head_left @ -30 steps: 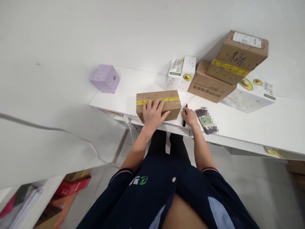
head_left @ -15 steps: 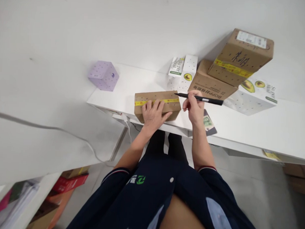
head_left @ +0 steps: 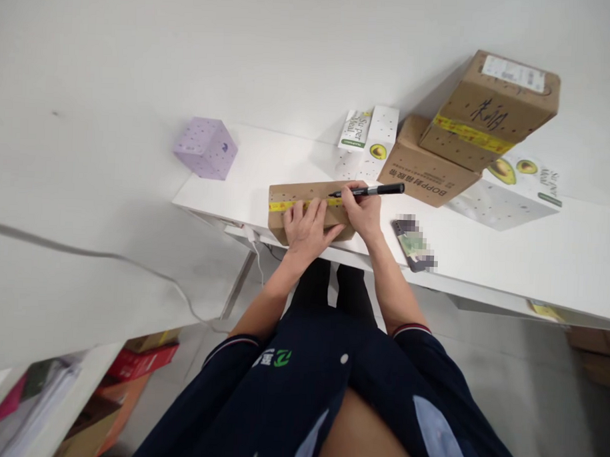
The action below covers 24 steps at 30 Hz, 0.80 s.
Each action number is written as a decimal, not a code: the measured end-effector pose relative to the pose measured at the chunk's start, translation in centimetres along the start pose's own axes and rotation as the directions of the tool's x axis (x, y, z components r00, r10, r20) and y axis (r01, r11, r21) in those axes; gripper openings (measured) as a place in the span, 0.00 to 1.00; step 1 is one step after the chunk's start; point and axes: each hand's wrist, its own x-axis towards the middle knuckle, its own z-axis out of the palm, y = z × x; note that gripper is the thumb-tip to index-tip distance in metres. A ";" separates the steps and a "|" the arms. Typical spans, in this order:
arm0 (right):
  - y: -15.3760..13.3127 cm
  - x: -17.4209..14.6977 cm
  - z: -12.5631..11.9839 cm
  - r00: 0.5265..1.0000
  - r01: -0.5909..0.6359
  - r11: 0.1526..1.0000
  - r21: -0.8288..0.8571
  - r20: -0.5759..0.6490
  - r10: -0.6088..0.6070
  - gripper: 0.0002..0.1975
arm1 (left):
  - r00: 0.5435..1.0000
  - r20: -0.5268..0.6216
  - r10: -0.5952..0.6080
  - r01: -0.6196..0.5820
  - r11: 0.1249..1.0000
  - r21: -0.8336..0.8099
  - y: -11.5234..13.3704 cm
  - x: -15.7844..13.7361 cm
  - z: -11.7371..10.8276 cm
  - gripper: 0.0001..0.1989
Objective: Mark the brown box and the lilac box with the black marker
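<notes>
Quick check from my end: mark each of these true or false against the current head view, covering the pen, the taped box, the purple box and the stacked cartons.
1. The right hand holds a black pen over the small cardboard box. True.
2. The left hand lies flat on the purple box. False: it presses on the small cardboard box; the purple box stands apart, to the left.
3. Yellow tape runs along the small cardboard box. True.
4. The pen lies on the white table. False: it is gripped in the right hand.
5. A carton with handwriting sits atop other boxes at the right. True.
</notes>
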 end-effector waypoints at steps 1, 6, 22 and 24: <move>0.0 0.0 0.0 1.000 0.015 1.000 -0.018 0.003 -0.015 0.15 | 1.000 0.004 -0.001 0.001 1.000 0.000 0.0 0.0 0.0 0.35; -0.2 0.0 0.1 0.999 0.032 0.998 -0.054 0.015 -0.032 0.15 | 1.000 0.005 -0.002 0.002 1.000 0.006 0.1 0.0 0.0 0.35; 0.0 0.1 0.2 0.996 0.057 0.998 -0.032 0.063 -0.055 0.16 | 1.000 0.023 -0.009 0.009 1.000 0.001 0.1 0.0 0.0 0.35; 0.1 0.1 0.1 0.997 0.053 0.998 -0.034 0.066 -0.051 0.17 | 1.000 0.017 -0.012 0.012 1.000 -0.002 0.1 0.0 0.0 0.35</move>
